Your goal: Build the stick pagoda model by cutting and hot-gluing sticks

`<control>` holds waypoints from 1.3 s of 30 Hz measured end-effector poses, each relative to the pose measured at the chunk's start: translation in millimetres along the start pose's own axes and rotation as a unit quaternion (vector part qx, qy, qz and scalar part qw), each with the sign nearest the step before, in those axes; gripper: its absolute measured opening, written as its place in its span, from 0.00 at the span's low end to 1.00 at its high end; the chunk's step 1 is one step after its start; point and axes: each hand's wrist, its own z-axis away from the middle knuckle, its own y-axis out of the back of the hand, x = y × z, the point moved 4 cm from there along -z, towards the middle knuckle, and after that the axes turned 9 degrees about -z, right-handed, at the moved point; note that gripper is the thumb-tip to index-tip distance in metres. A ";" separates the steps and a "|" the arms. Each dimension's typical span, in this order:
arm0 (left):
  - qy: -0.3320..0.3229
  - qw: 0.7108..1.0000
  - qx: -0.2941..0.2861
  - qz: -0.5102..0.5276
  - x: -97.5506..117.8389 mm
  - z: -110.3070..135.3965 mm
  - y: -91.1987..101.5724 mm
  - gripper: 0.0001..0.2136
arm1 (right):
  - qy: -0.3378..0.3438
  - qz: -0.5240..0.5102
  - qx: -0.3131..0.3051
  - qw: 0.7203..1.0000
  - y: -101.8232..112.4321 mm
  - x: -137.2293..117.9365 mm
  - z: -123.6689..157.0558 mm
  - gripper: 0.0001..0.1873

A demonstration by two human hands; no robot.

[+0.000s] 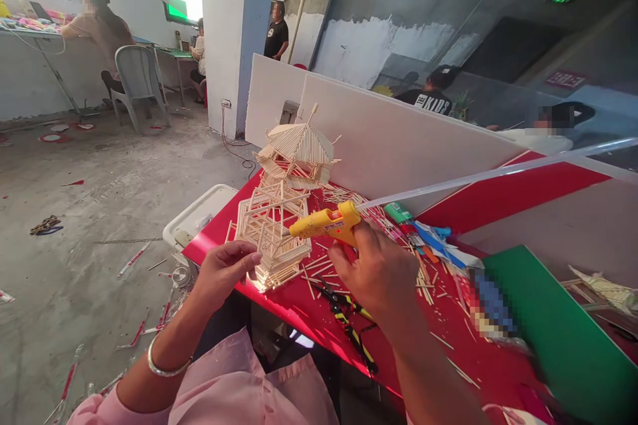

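My right hand (381,265) grips a yellow hot glue gun (326,222), with a long clear glue stick (498,170) running out of its back. The gun's nozzle points left, close to a model building made of thin wooden sticks (279,239). At the model's left side, my left hand (226,272) has thumb and forefinger pinched together. What lies between those fingertips is too small to tell. Behind stands a roof section of pale sticks (302,146), sloping on several sides.
Loose sticks (343,196) lie scattered over the red tabletop (299,319). Black-and-yellow pliers (349,325) rest near the front edge. A green board (553,319) is at the right, and a white partition (369,133) stands behind. Several people sit or stand further off.
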 end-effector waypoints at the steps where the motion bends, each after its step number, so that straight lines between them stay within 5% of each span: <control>1: 0.002 1.000 0.001 0.002 0.0 0.3 -0.2 0.14 | -0.001 0.000 0.000 1.000 0.5 -0.1 0.5 0.12; 11: 0.006 1.000 0.003 0.017 -3.6 2.5 -0.6 0.14 | -0.001 -0.017 0.008 1.000 1.7 -2.3 5.1 0.12; 16: -0.008 1.000 -0.011 0.024 -1.9 10.9 -2.7 0.12 | -0.116 -0.059 -0.116 0.985 -7.6 22.5 31.9 0.15; 18: -0.013 0.999 -0.018 0.033 -0.2 15.0 -3.9 0.12 | -0.229 -0.090 -0.183 0.952 -15.1 53.3 68.0 0.21; 22: 0.034 0.994 -0.055 0.084 1.7 19.5 -15.1 0.14 | -0.470 -0.142 -0.265 0.830 -33.7 126.8 181.1 0.27; 26: 0.043 0.984 -0.099 0.143 5.0 19.6 -35.7 0.15 | -0.532 -0.207 -0.305 0.762 -49.1 163.8 252.8 0.19; 29: 0.043 0.979 -0.107 0.167 3.2 20.2 -46.4 0.15 | -0.485 -0.160 -0.260 0.820 -36.5 153.6 226.0 0.17; 31: 0.047 0.977 -0.108 0.177 0.1 21.6 -49.9 0.15 | -0.429 -0.175 -0.168 0.870 -17.2 123.7 175.8 0.19; 32: 0.049 0.976 -0.108 0.182 -1.4 22.4 -50.9 0.15 | -0.398 -0.245 -0.145 0.872 -10.0 101.9 147.4 0.18; 36: 0.064 0.969 -0.124 0.206 -5.9 25.3 -53.2 0.16 | -0.248 -0.505 -0.196 0.803 2.2 5.2 45.5 0.13; 39: 0.091 0.958 -0.150 0.229 -8.5 26.9 -54.4 0.16 | -0.211 -0.565 -0.230 0.764 -7.6 -34.2 6.3 0.11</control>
